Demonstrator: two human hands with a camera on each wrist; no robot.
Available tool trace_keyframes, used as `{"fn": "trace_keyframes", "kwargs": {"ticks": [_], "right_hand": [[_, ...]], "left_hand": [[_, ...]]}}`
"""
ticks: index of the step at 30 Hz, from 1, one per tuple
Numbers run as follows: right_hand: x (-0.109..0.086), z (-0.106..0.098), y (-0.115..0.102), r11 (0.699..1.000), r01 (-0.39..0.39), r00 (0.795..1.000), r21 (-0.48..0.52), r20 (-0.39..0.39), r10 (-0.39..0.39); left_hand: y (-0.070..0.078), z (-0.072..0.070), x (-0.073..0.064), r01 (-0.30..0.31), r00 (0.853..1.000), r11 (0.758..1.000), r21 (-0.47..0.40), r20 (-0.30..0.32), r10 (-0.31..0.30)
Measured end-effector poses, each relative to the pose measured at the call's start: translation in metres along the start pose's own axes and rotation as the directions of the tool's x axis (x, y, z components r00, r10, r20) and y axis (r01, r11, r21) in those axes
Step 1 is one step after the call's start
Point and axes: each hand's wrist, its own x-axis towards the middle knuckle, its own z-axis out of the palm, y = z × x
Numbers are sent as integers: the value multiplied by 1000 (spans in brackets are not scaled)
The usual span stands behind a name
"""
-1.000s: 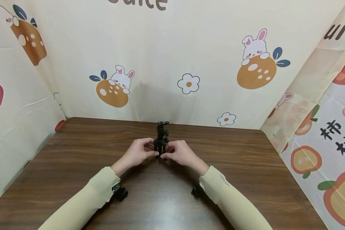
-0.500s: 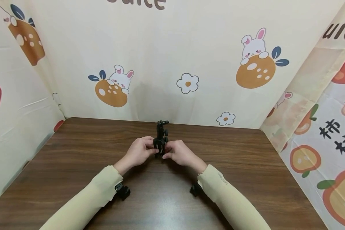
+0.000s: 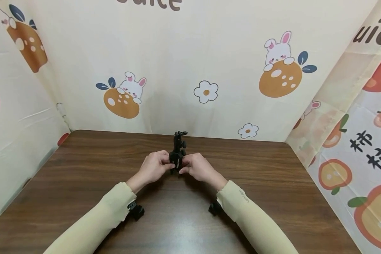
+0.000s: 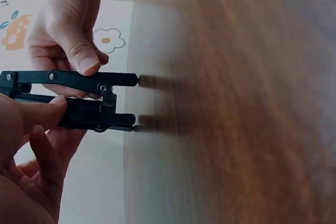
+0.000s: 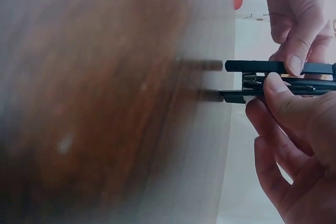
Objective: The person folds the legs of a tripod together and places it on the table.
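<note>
A small black tripod (image 3: 177,144) stands upright near the back middle of the wooden table, its head and side knobs above the hands. My left hand (image 3: 153,168) pinches a leg low on the left side, thumb in front. On the right, my right hand (image 3: 202,170) pinches another leg between thumb and fingers. The left wrist view shows the tripod legs (image 4: 79,81) side by side, a small gap between them and a metal brace near their feet. In the right wrist view, both thumbs press on the black legs (image 5: 254,66); the far side of the tripod is hidden.
The brown wooden table (image 3: 82,169) spreads around the hands. A printed cream curtain (image 3: 177,63) hangs close behind its back edge, with more curtain at both sides. A small black camera (image 3: 136,211) is strapped to the left wrist, another (image 3: 214,208) to the right.
My left hand has shifted slightly right and its thumb has risen along the leg. The tripod legs look a little closer together. Both hands keep their hold, and the head view has turned slightly.
</note>
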Motion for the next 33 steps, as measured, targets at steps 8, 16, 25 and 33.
{"fn": "trace_keyframes", "kwargs": {"ticks": [8, 16, 25, 33], "right_hand": [[3, -4, -5, 989, -30, 999, -145, -31, 26], [7, -6, -5, 975, -106, 994, -194, -39, 100], [10, -6, -10, 966, -73, 997, -247, -49, 63], [12, -5, -4, 969, -126, 991, -213, -73, 113]], "left_hand": [[0, 0, 2, 9, 1000, 1000, 16, -12, -8], [-2, 0, -1, -1, 1000, 999, 54, -17, 2], [-3, -1, 0, 1, 1000, 1000, 31, -27, 0], [-4, -1, 0, -13, 1000, 1000, 14, -15, 13]]}}
